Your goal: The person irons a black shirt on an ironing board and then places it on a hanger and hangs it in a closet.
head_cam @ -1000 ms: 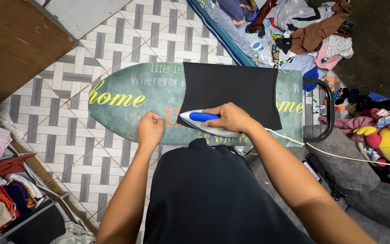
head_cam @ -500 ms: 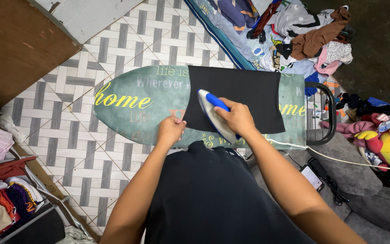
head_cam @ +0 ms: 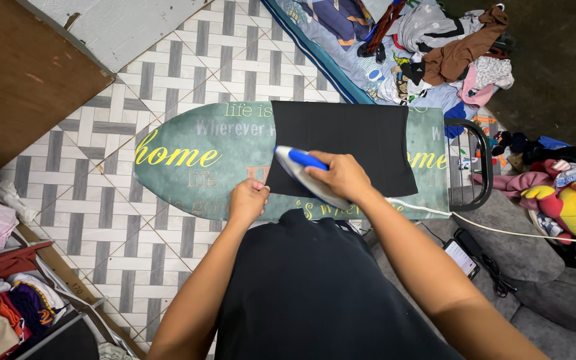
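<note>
Starting at the left, my left hand is clenched into a fist at the near edge of the ironing board, pinching the near left corner of the black cloth, as far as I can judge. That cloth lies flat across the board's right half, reaching from the far edge almost to the near one. My right hand is wrapped around the blue handle of the iron, which sits on the cloth's near left part, nose pointing toward the board's rounded left end. To press well here, I'd keep the corner taut and the soleplate flat, gliding away from the pinching fingers. The white cord trails off past the board's right end.
</note>
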